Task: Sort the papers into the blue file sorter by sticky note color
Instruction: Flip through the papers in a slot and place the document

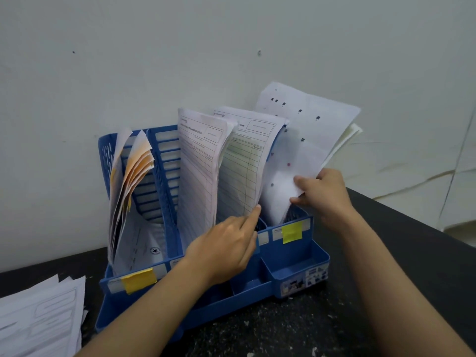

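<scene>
Papers (pixel 296 150) | thin, floppy, light | right hand (pixel 327 194) pinching sheet's lower edge | left hand (pixel 226 246) relaxed, forefinger steadying | blue file sorter (pixel 296 256) near counter (pixel 386 253) back edge

Two bare forearms, no sleeves, left hand (pixel 226 249) and right hand (pixel 323 195) without rings or watch

A dark speckled tabletop (pixel 296 328) runs beneath and on the near side of the fingers. A pale grey-white wall (pixel 180 47) rises beyond the fingers, marked by two small dark spots high up. To the right of the fingers, the wall's surface shows cracked, peeling lines (pixel 422 173) slanting down toward the table's far edge.
</scene>
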Available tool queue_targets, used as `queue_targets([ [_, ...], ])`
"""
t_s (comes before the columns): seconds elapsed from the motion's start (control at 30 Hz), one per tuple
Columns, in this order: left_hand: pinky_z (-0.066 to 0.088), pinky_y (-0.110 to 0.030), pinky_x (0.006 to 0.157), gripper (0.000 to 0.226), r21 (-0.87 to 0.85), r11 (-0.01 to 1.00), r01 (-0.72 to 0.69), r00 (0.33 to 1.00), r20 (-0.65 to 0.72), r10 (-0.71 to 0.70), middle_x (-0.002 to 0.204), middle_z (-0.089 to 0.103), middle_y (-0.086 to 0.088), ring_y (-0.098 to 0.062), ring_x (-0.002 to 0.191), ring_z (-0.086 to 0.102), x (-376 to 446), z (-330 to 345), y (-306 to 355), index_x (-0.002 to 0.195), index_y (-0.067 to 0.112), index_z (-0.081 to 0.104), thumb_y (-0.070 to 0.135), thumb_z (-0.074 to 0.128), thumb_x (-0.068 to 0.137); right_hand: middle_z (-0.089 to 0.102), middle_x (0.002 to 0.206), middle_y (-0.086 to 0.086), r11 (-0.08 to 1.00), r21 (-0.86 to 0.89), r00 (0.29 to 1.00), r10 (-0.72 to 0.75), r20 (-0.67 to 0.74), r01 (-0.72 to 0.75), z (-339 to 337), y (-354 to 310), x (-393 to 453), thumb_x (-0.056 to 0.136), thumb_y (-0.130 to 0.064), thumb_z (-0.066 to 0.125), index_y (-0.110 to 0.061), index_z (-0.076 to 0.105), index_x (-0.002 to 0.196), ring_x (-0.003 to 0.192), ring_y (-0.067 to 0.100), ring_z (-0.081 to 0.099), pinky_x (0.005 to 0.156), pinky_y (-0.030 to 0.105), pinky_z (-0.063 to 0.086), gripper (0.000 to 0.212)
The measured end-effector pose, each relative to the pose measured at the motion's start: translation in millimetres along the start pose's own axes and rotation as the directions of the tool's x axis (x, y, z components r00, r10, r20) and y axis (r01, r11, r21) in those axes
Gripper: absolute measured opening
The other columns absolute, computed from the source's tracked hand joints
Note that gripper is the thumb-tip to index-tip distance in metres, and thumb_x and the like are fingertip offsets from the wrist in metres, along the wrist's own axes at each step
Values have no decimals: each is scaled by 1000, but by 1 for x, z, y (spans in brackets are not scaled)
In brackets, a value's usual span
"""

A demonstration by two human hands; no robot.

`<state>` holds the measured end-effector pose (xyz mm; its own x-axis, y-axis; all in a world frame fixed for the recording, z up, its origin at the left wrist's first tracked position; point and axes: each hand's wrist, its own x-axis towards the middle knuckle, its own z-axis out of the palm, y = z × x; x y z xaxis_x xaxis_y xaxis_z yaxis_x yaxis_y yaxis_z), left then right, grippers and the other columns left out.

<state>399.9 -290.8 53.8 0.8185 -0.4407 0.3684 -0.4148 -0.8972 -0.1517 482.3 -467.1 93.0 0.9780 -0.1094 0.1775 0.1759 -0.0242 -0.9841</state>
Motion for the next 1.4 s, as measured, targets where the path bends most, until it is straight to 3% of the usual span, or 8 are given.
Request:
queue_targets([
  [0.13,33,-26,100,55,-4,1000,21,1000,11,-21,139,43,-7,-17,119,43,0,-2,3,149,11,-3,28,19,102,60,97,12,949,253,980,163,118,-188,-3,-4,1,86,2,59,3,57,101,62,19,61,45,21,52,15],
  [0.27,35,-27,100,54,-11,1000,17,1000,19,-17,139,44,-7,-18,119,44,0,-2,1,149,11,-2,29,16,101,64,80,10,967,-251,999,47,8,-43,-5,3,1,77,-3,59,2,61,89,72,29,66,66,40,59,12],
  [0.4,36,-27,98,54,-29,1000,13,1000,14,-12,138,45,-7,-18,118,45,0,-2,1,149,12,-1,30,13,100,55,96,2,944,-289,976,-193,-96,158,2,-1,-5,83,-18,62,-8,42,115,81,22,55,64,29,48,39],
  [0.5,38,-31,97,57,-54,998,9,1000,-2,-10,136,47,-9,-21,117,47,0,-1,1,149,12,2,31,13,97,61,100,14,916,-308,925,-325,-196,256,3,5,-3,89,-11,53,-10,37,125,82,29,56,64,30,44,39],
  [0.7,37,-29,101,64,-34,999,12,999,40,-10,141,43,-5,-16,122,43,1,-1,0,150,16,-1,36,5,89,65,94,15,765,-605,869,-437,-234,222,-3,9,-2,88,-17,57,-9,44,111,79,34,55,61,32,38,27],
  [0.9,35,-28,101,54,-92,995,22,999,37,-18,139,43,-4,-16,121,42,1,-2,0,149,20,-4,28,20,101,63,73,6,931,-362,999,-53,12,54,-3,4,-1,74,-24,77,-10,60,81,63,20,63,59,31,54,24],
  [1.1,38,-29,101,56,-109,994,4,999,32,-1,139,44,-3,-15,119,44,1,-2,-1,148,24,-10,28,20,101,60,79,14,776,-618,953,-268,-144,125,6,20,2,80,-13,60,-2,59,78,69,33,54,57,31,42,11],
  [1.4,39,-30,99,55,-102,995,3,1000,30,1,137,45,-4,-17,116,46,1,-1,-1,149,23,-8,28,20,101,58,65,8,787,-592,964,-259,-63,173,0,21,6,77,-11,63,-7,56,64,64,29,56,52,29,43,15],
])
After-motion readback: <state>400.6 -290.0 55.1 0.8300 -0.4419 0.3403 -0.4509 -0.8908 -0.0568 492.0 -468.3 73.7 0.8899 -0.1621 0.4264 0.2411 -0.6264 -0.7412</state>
